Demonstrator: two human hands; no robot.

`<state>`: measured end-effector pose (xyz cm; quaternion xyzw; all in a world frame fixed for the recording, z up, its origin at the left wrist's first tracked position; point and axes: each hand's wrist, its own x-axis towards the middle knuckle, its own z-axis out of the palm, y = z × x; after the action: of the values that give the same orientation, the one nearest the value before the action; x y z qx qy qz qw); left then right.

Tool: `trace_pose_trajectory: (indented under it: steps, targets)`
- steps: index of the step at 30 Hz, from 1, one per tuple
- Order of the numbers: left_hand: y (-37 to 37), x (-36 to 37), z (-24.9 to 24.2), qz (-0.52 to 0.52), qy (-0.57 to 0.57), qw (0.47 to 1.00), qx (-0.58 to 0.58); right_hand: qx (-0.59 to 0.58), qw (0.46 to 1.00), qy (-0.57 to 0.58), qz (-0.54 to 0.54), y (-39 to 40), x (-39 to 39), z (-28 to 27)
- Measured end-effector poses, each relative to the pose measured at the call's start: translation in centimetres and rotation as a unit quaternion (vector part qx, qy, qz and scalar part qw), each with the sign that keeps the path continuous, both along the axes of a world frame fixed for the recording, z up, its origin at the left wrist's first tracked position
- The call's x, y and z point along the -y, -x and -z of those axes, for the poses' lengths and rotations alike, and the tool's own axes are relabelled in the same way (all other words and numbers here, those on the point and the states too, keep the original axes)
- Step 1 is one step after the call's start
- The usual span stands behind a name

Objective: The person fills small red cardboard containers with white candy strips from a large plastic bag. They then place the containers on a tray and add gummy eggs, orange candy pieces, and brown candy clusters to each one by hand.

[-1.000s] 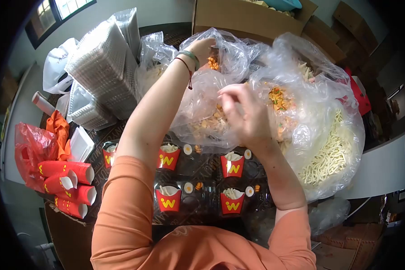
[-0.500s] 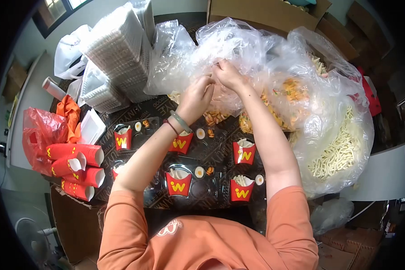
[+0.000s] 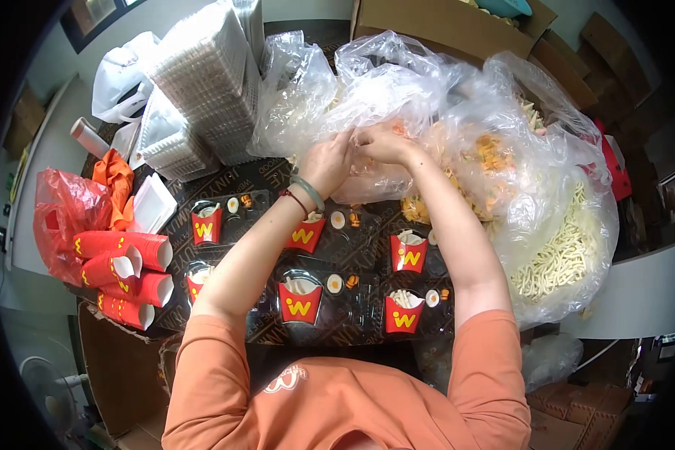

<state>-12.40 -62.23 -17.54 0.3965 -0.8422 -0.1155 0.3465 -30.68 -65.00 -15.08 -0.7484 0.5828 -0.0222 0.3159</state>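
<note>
Both hands are at a clear plastic bag [image 3: 386, 101] at the back middle of the table. The fingers of my left hand [image 3: 330, 161] are closed on its near edge. My right hand [image 3: 382, 144] pinches the same plastic close beside it, fingers bent. Orange pieces show faintly through the film under the hands. In front lie clear trays holding red fries cartons [image 3: 301, 301] with a yellow mark and pale fries, plus small egg pieces [image 3: 334, 283] and tiny burger-like pieces [image 3: 352, 282]. My forearms hide some of the trays.
Stacked clear containers [image 3: 202, 82] stand at the back left. Empty red cartons [image 3: 146, 289] and a red bag [image 3: 64, 217] lie at the left. A big bag of pale fry-like sticks [image 3: 559, 262] is on the right. Behind is a cardboard box [image 3: 442, 34].
Both hands have come slightly nearer and lower, drawing the bag's edge with them. Plastic now covers the orange pieces that lay exposed between the arms.
</note>
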Motion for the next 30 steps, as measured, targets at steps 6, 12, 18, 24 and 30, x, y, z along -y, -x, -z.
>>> trace_pose_trajectory:
  steps: [6, 12, 18, 24, 30]
  targets:
    - [0.6, -0.5, 0.2, -0.02, 0.024, 0.998, -0.047, -0.073, 0.984, 0.161, 0.023, -1.3, -1.3, 3.2]
    - [3.9, -1.8, -2.3, -0.001, -0.245, 0.922, -0.301, 0.115, 0.943, 0.311, 0.034, -2.9, -2.9, 6.8]
    - [4.9, 2.6, 0.1, 0.066, -0.539, 0.747, -0.384, -0.148, 0.969, 0.195, 0.031, -0.8, 0.0, 5.7]
    - [5.9, 2.6, -0.8, 0.103, -0.598, 0.547, -0.576, -0.056, 0.973, 0.167, 0.147, 1.5, 1.8, -1.3]
    - [8.9, 1.0, -0.9, 0.091, -0.59, 0.282, -0.751, 0.13, 0.981, -0.075, 0.12, 1.0, -0.4, -6.8]
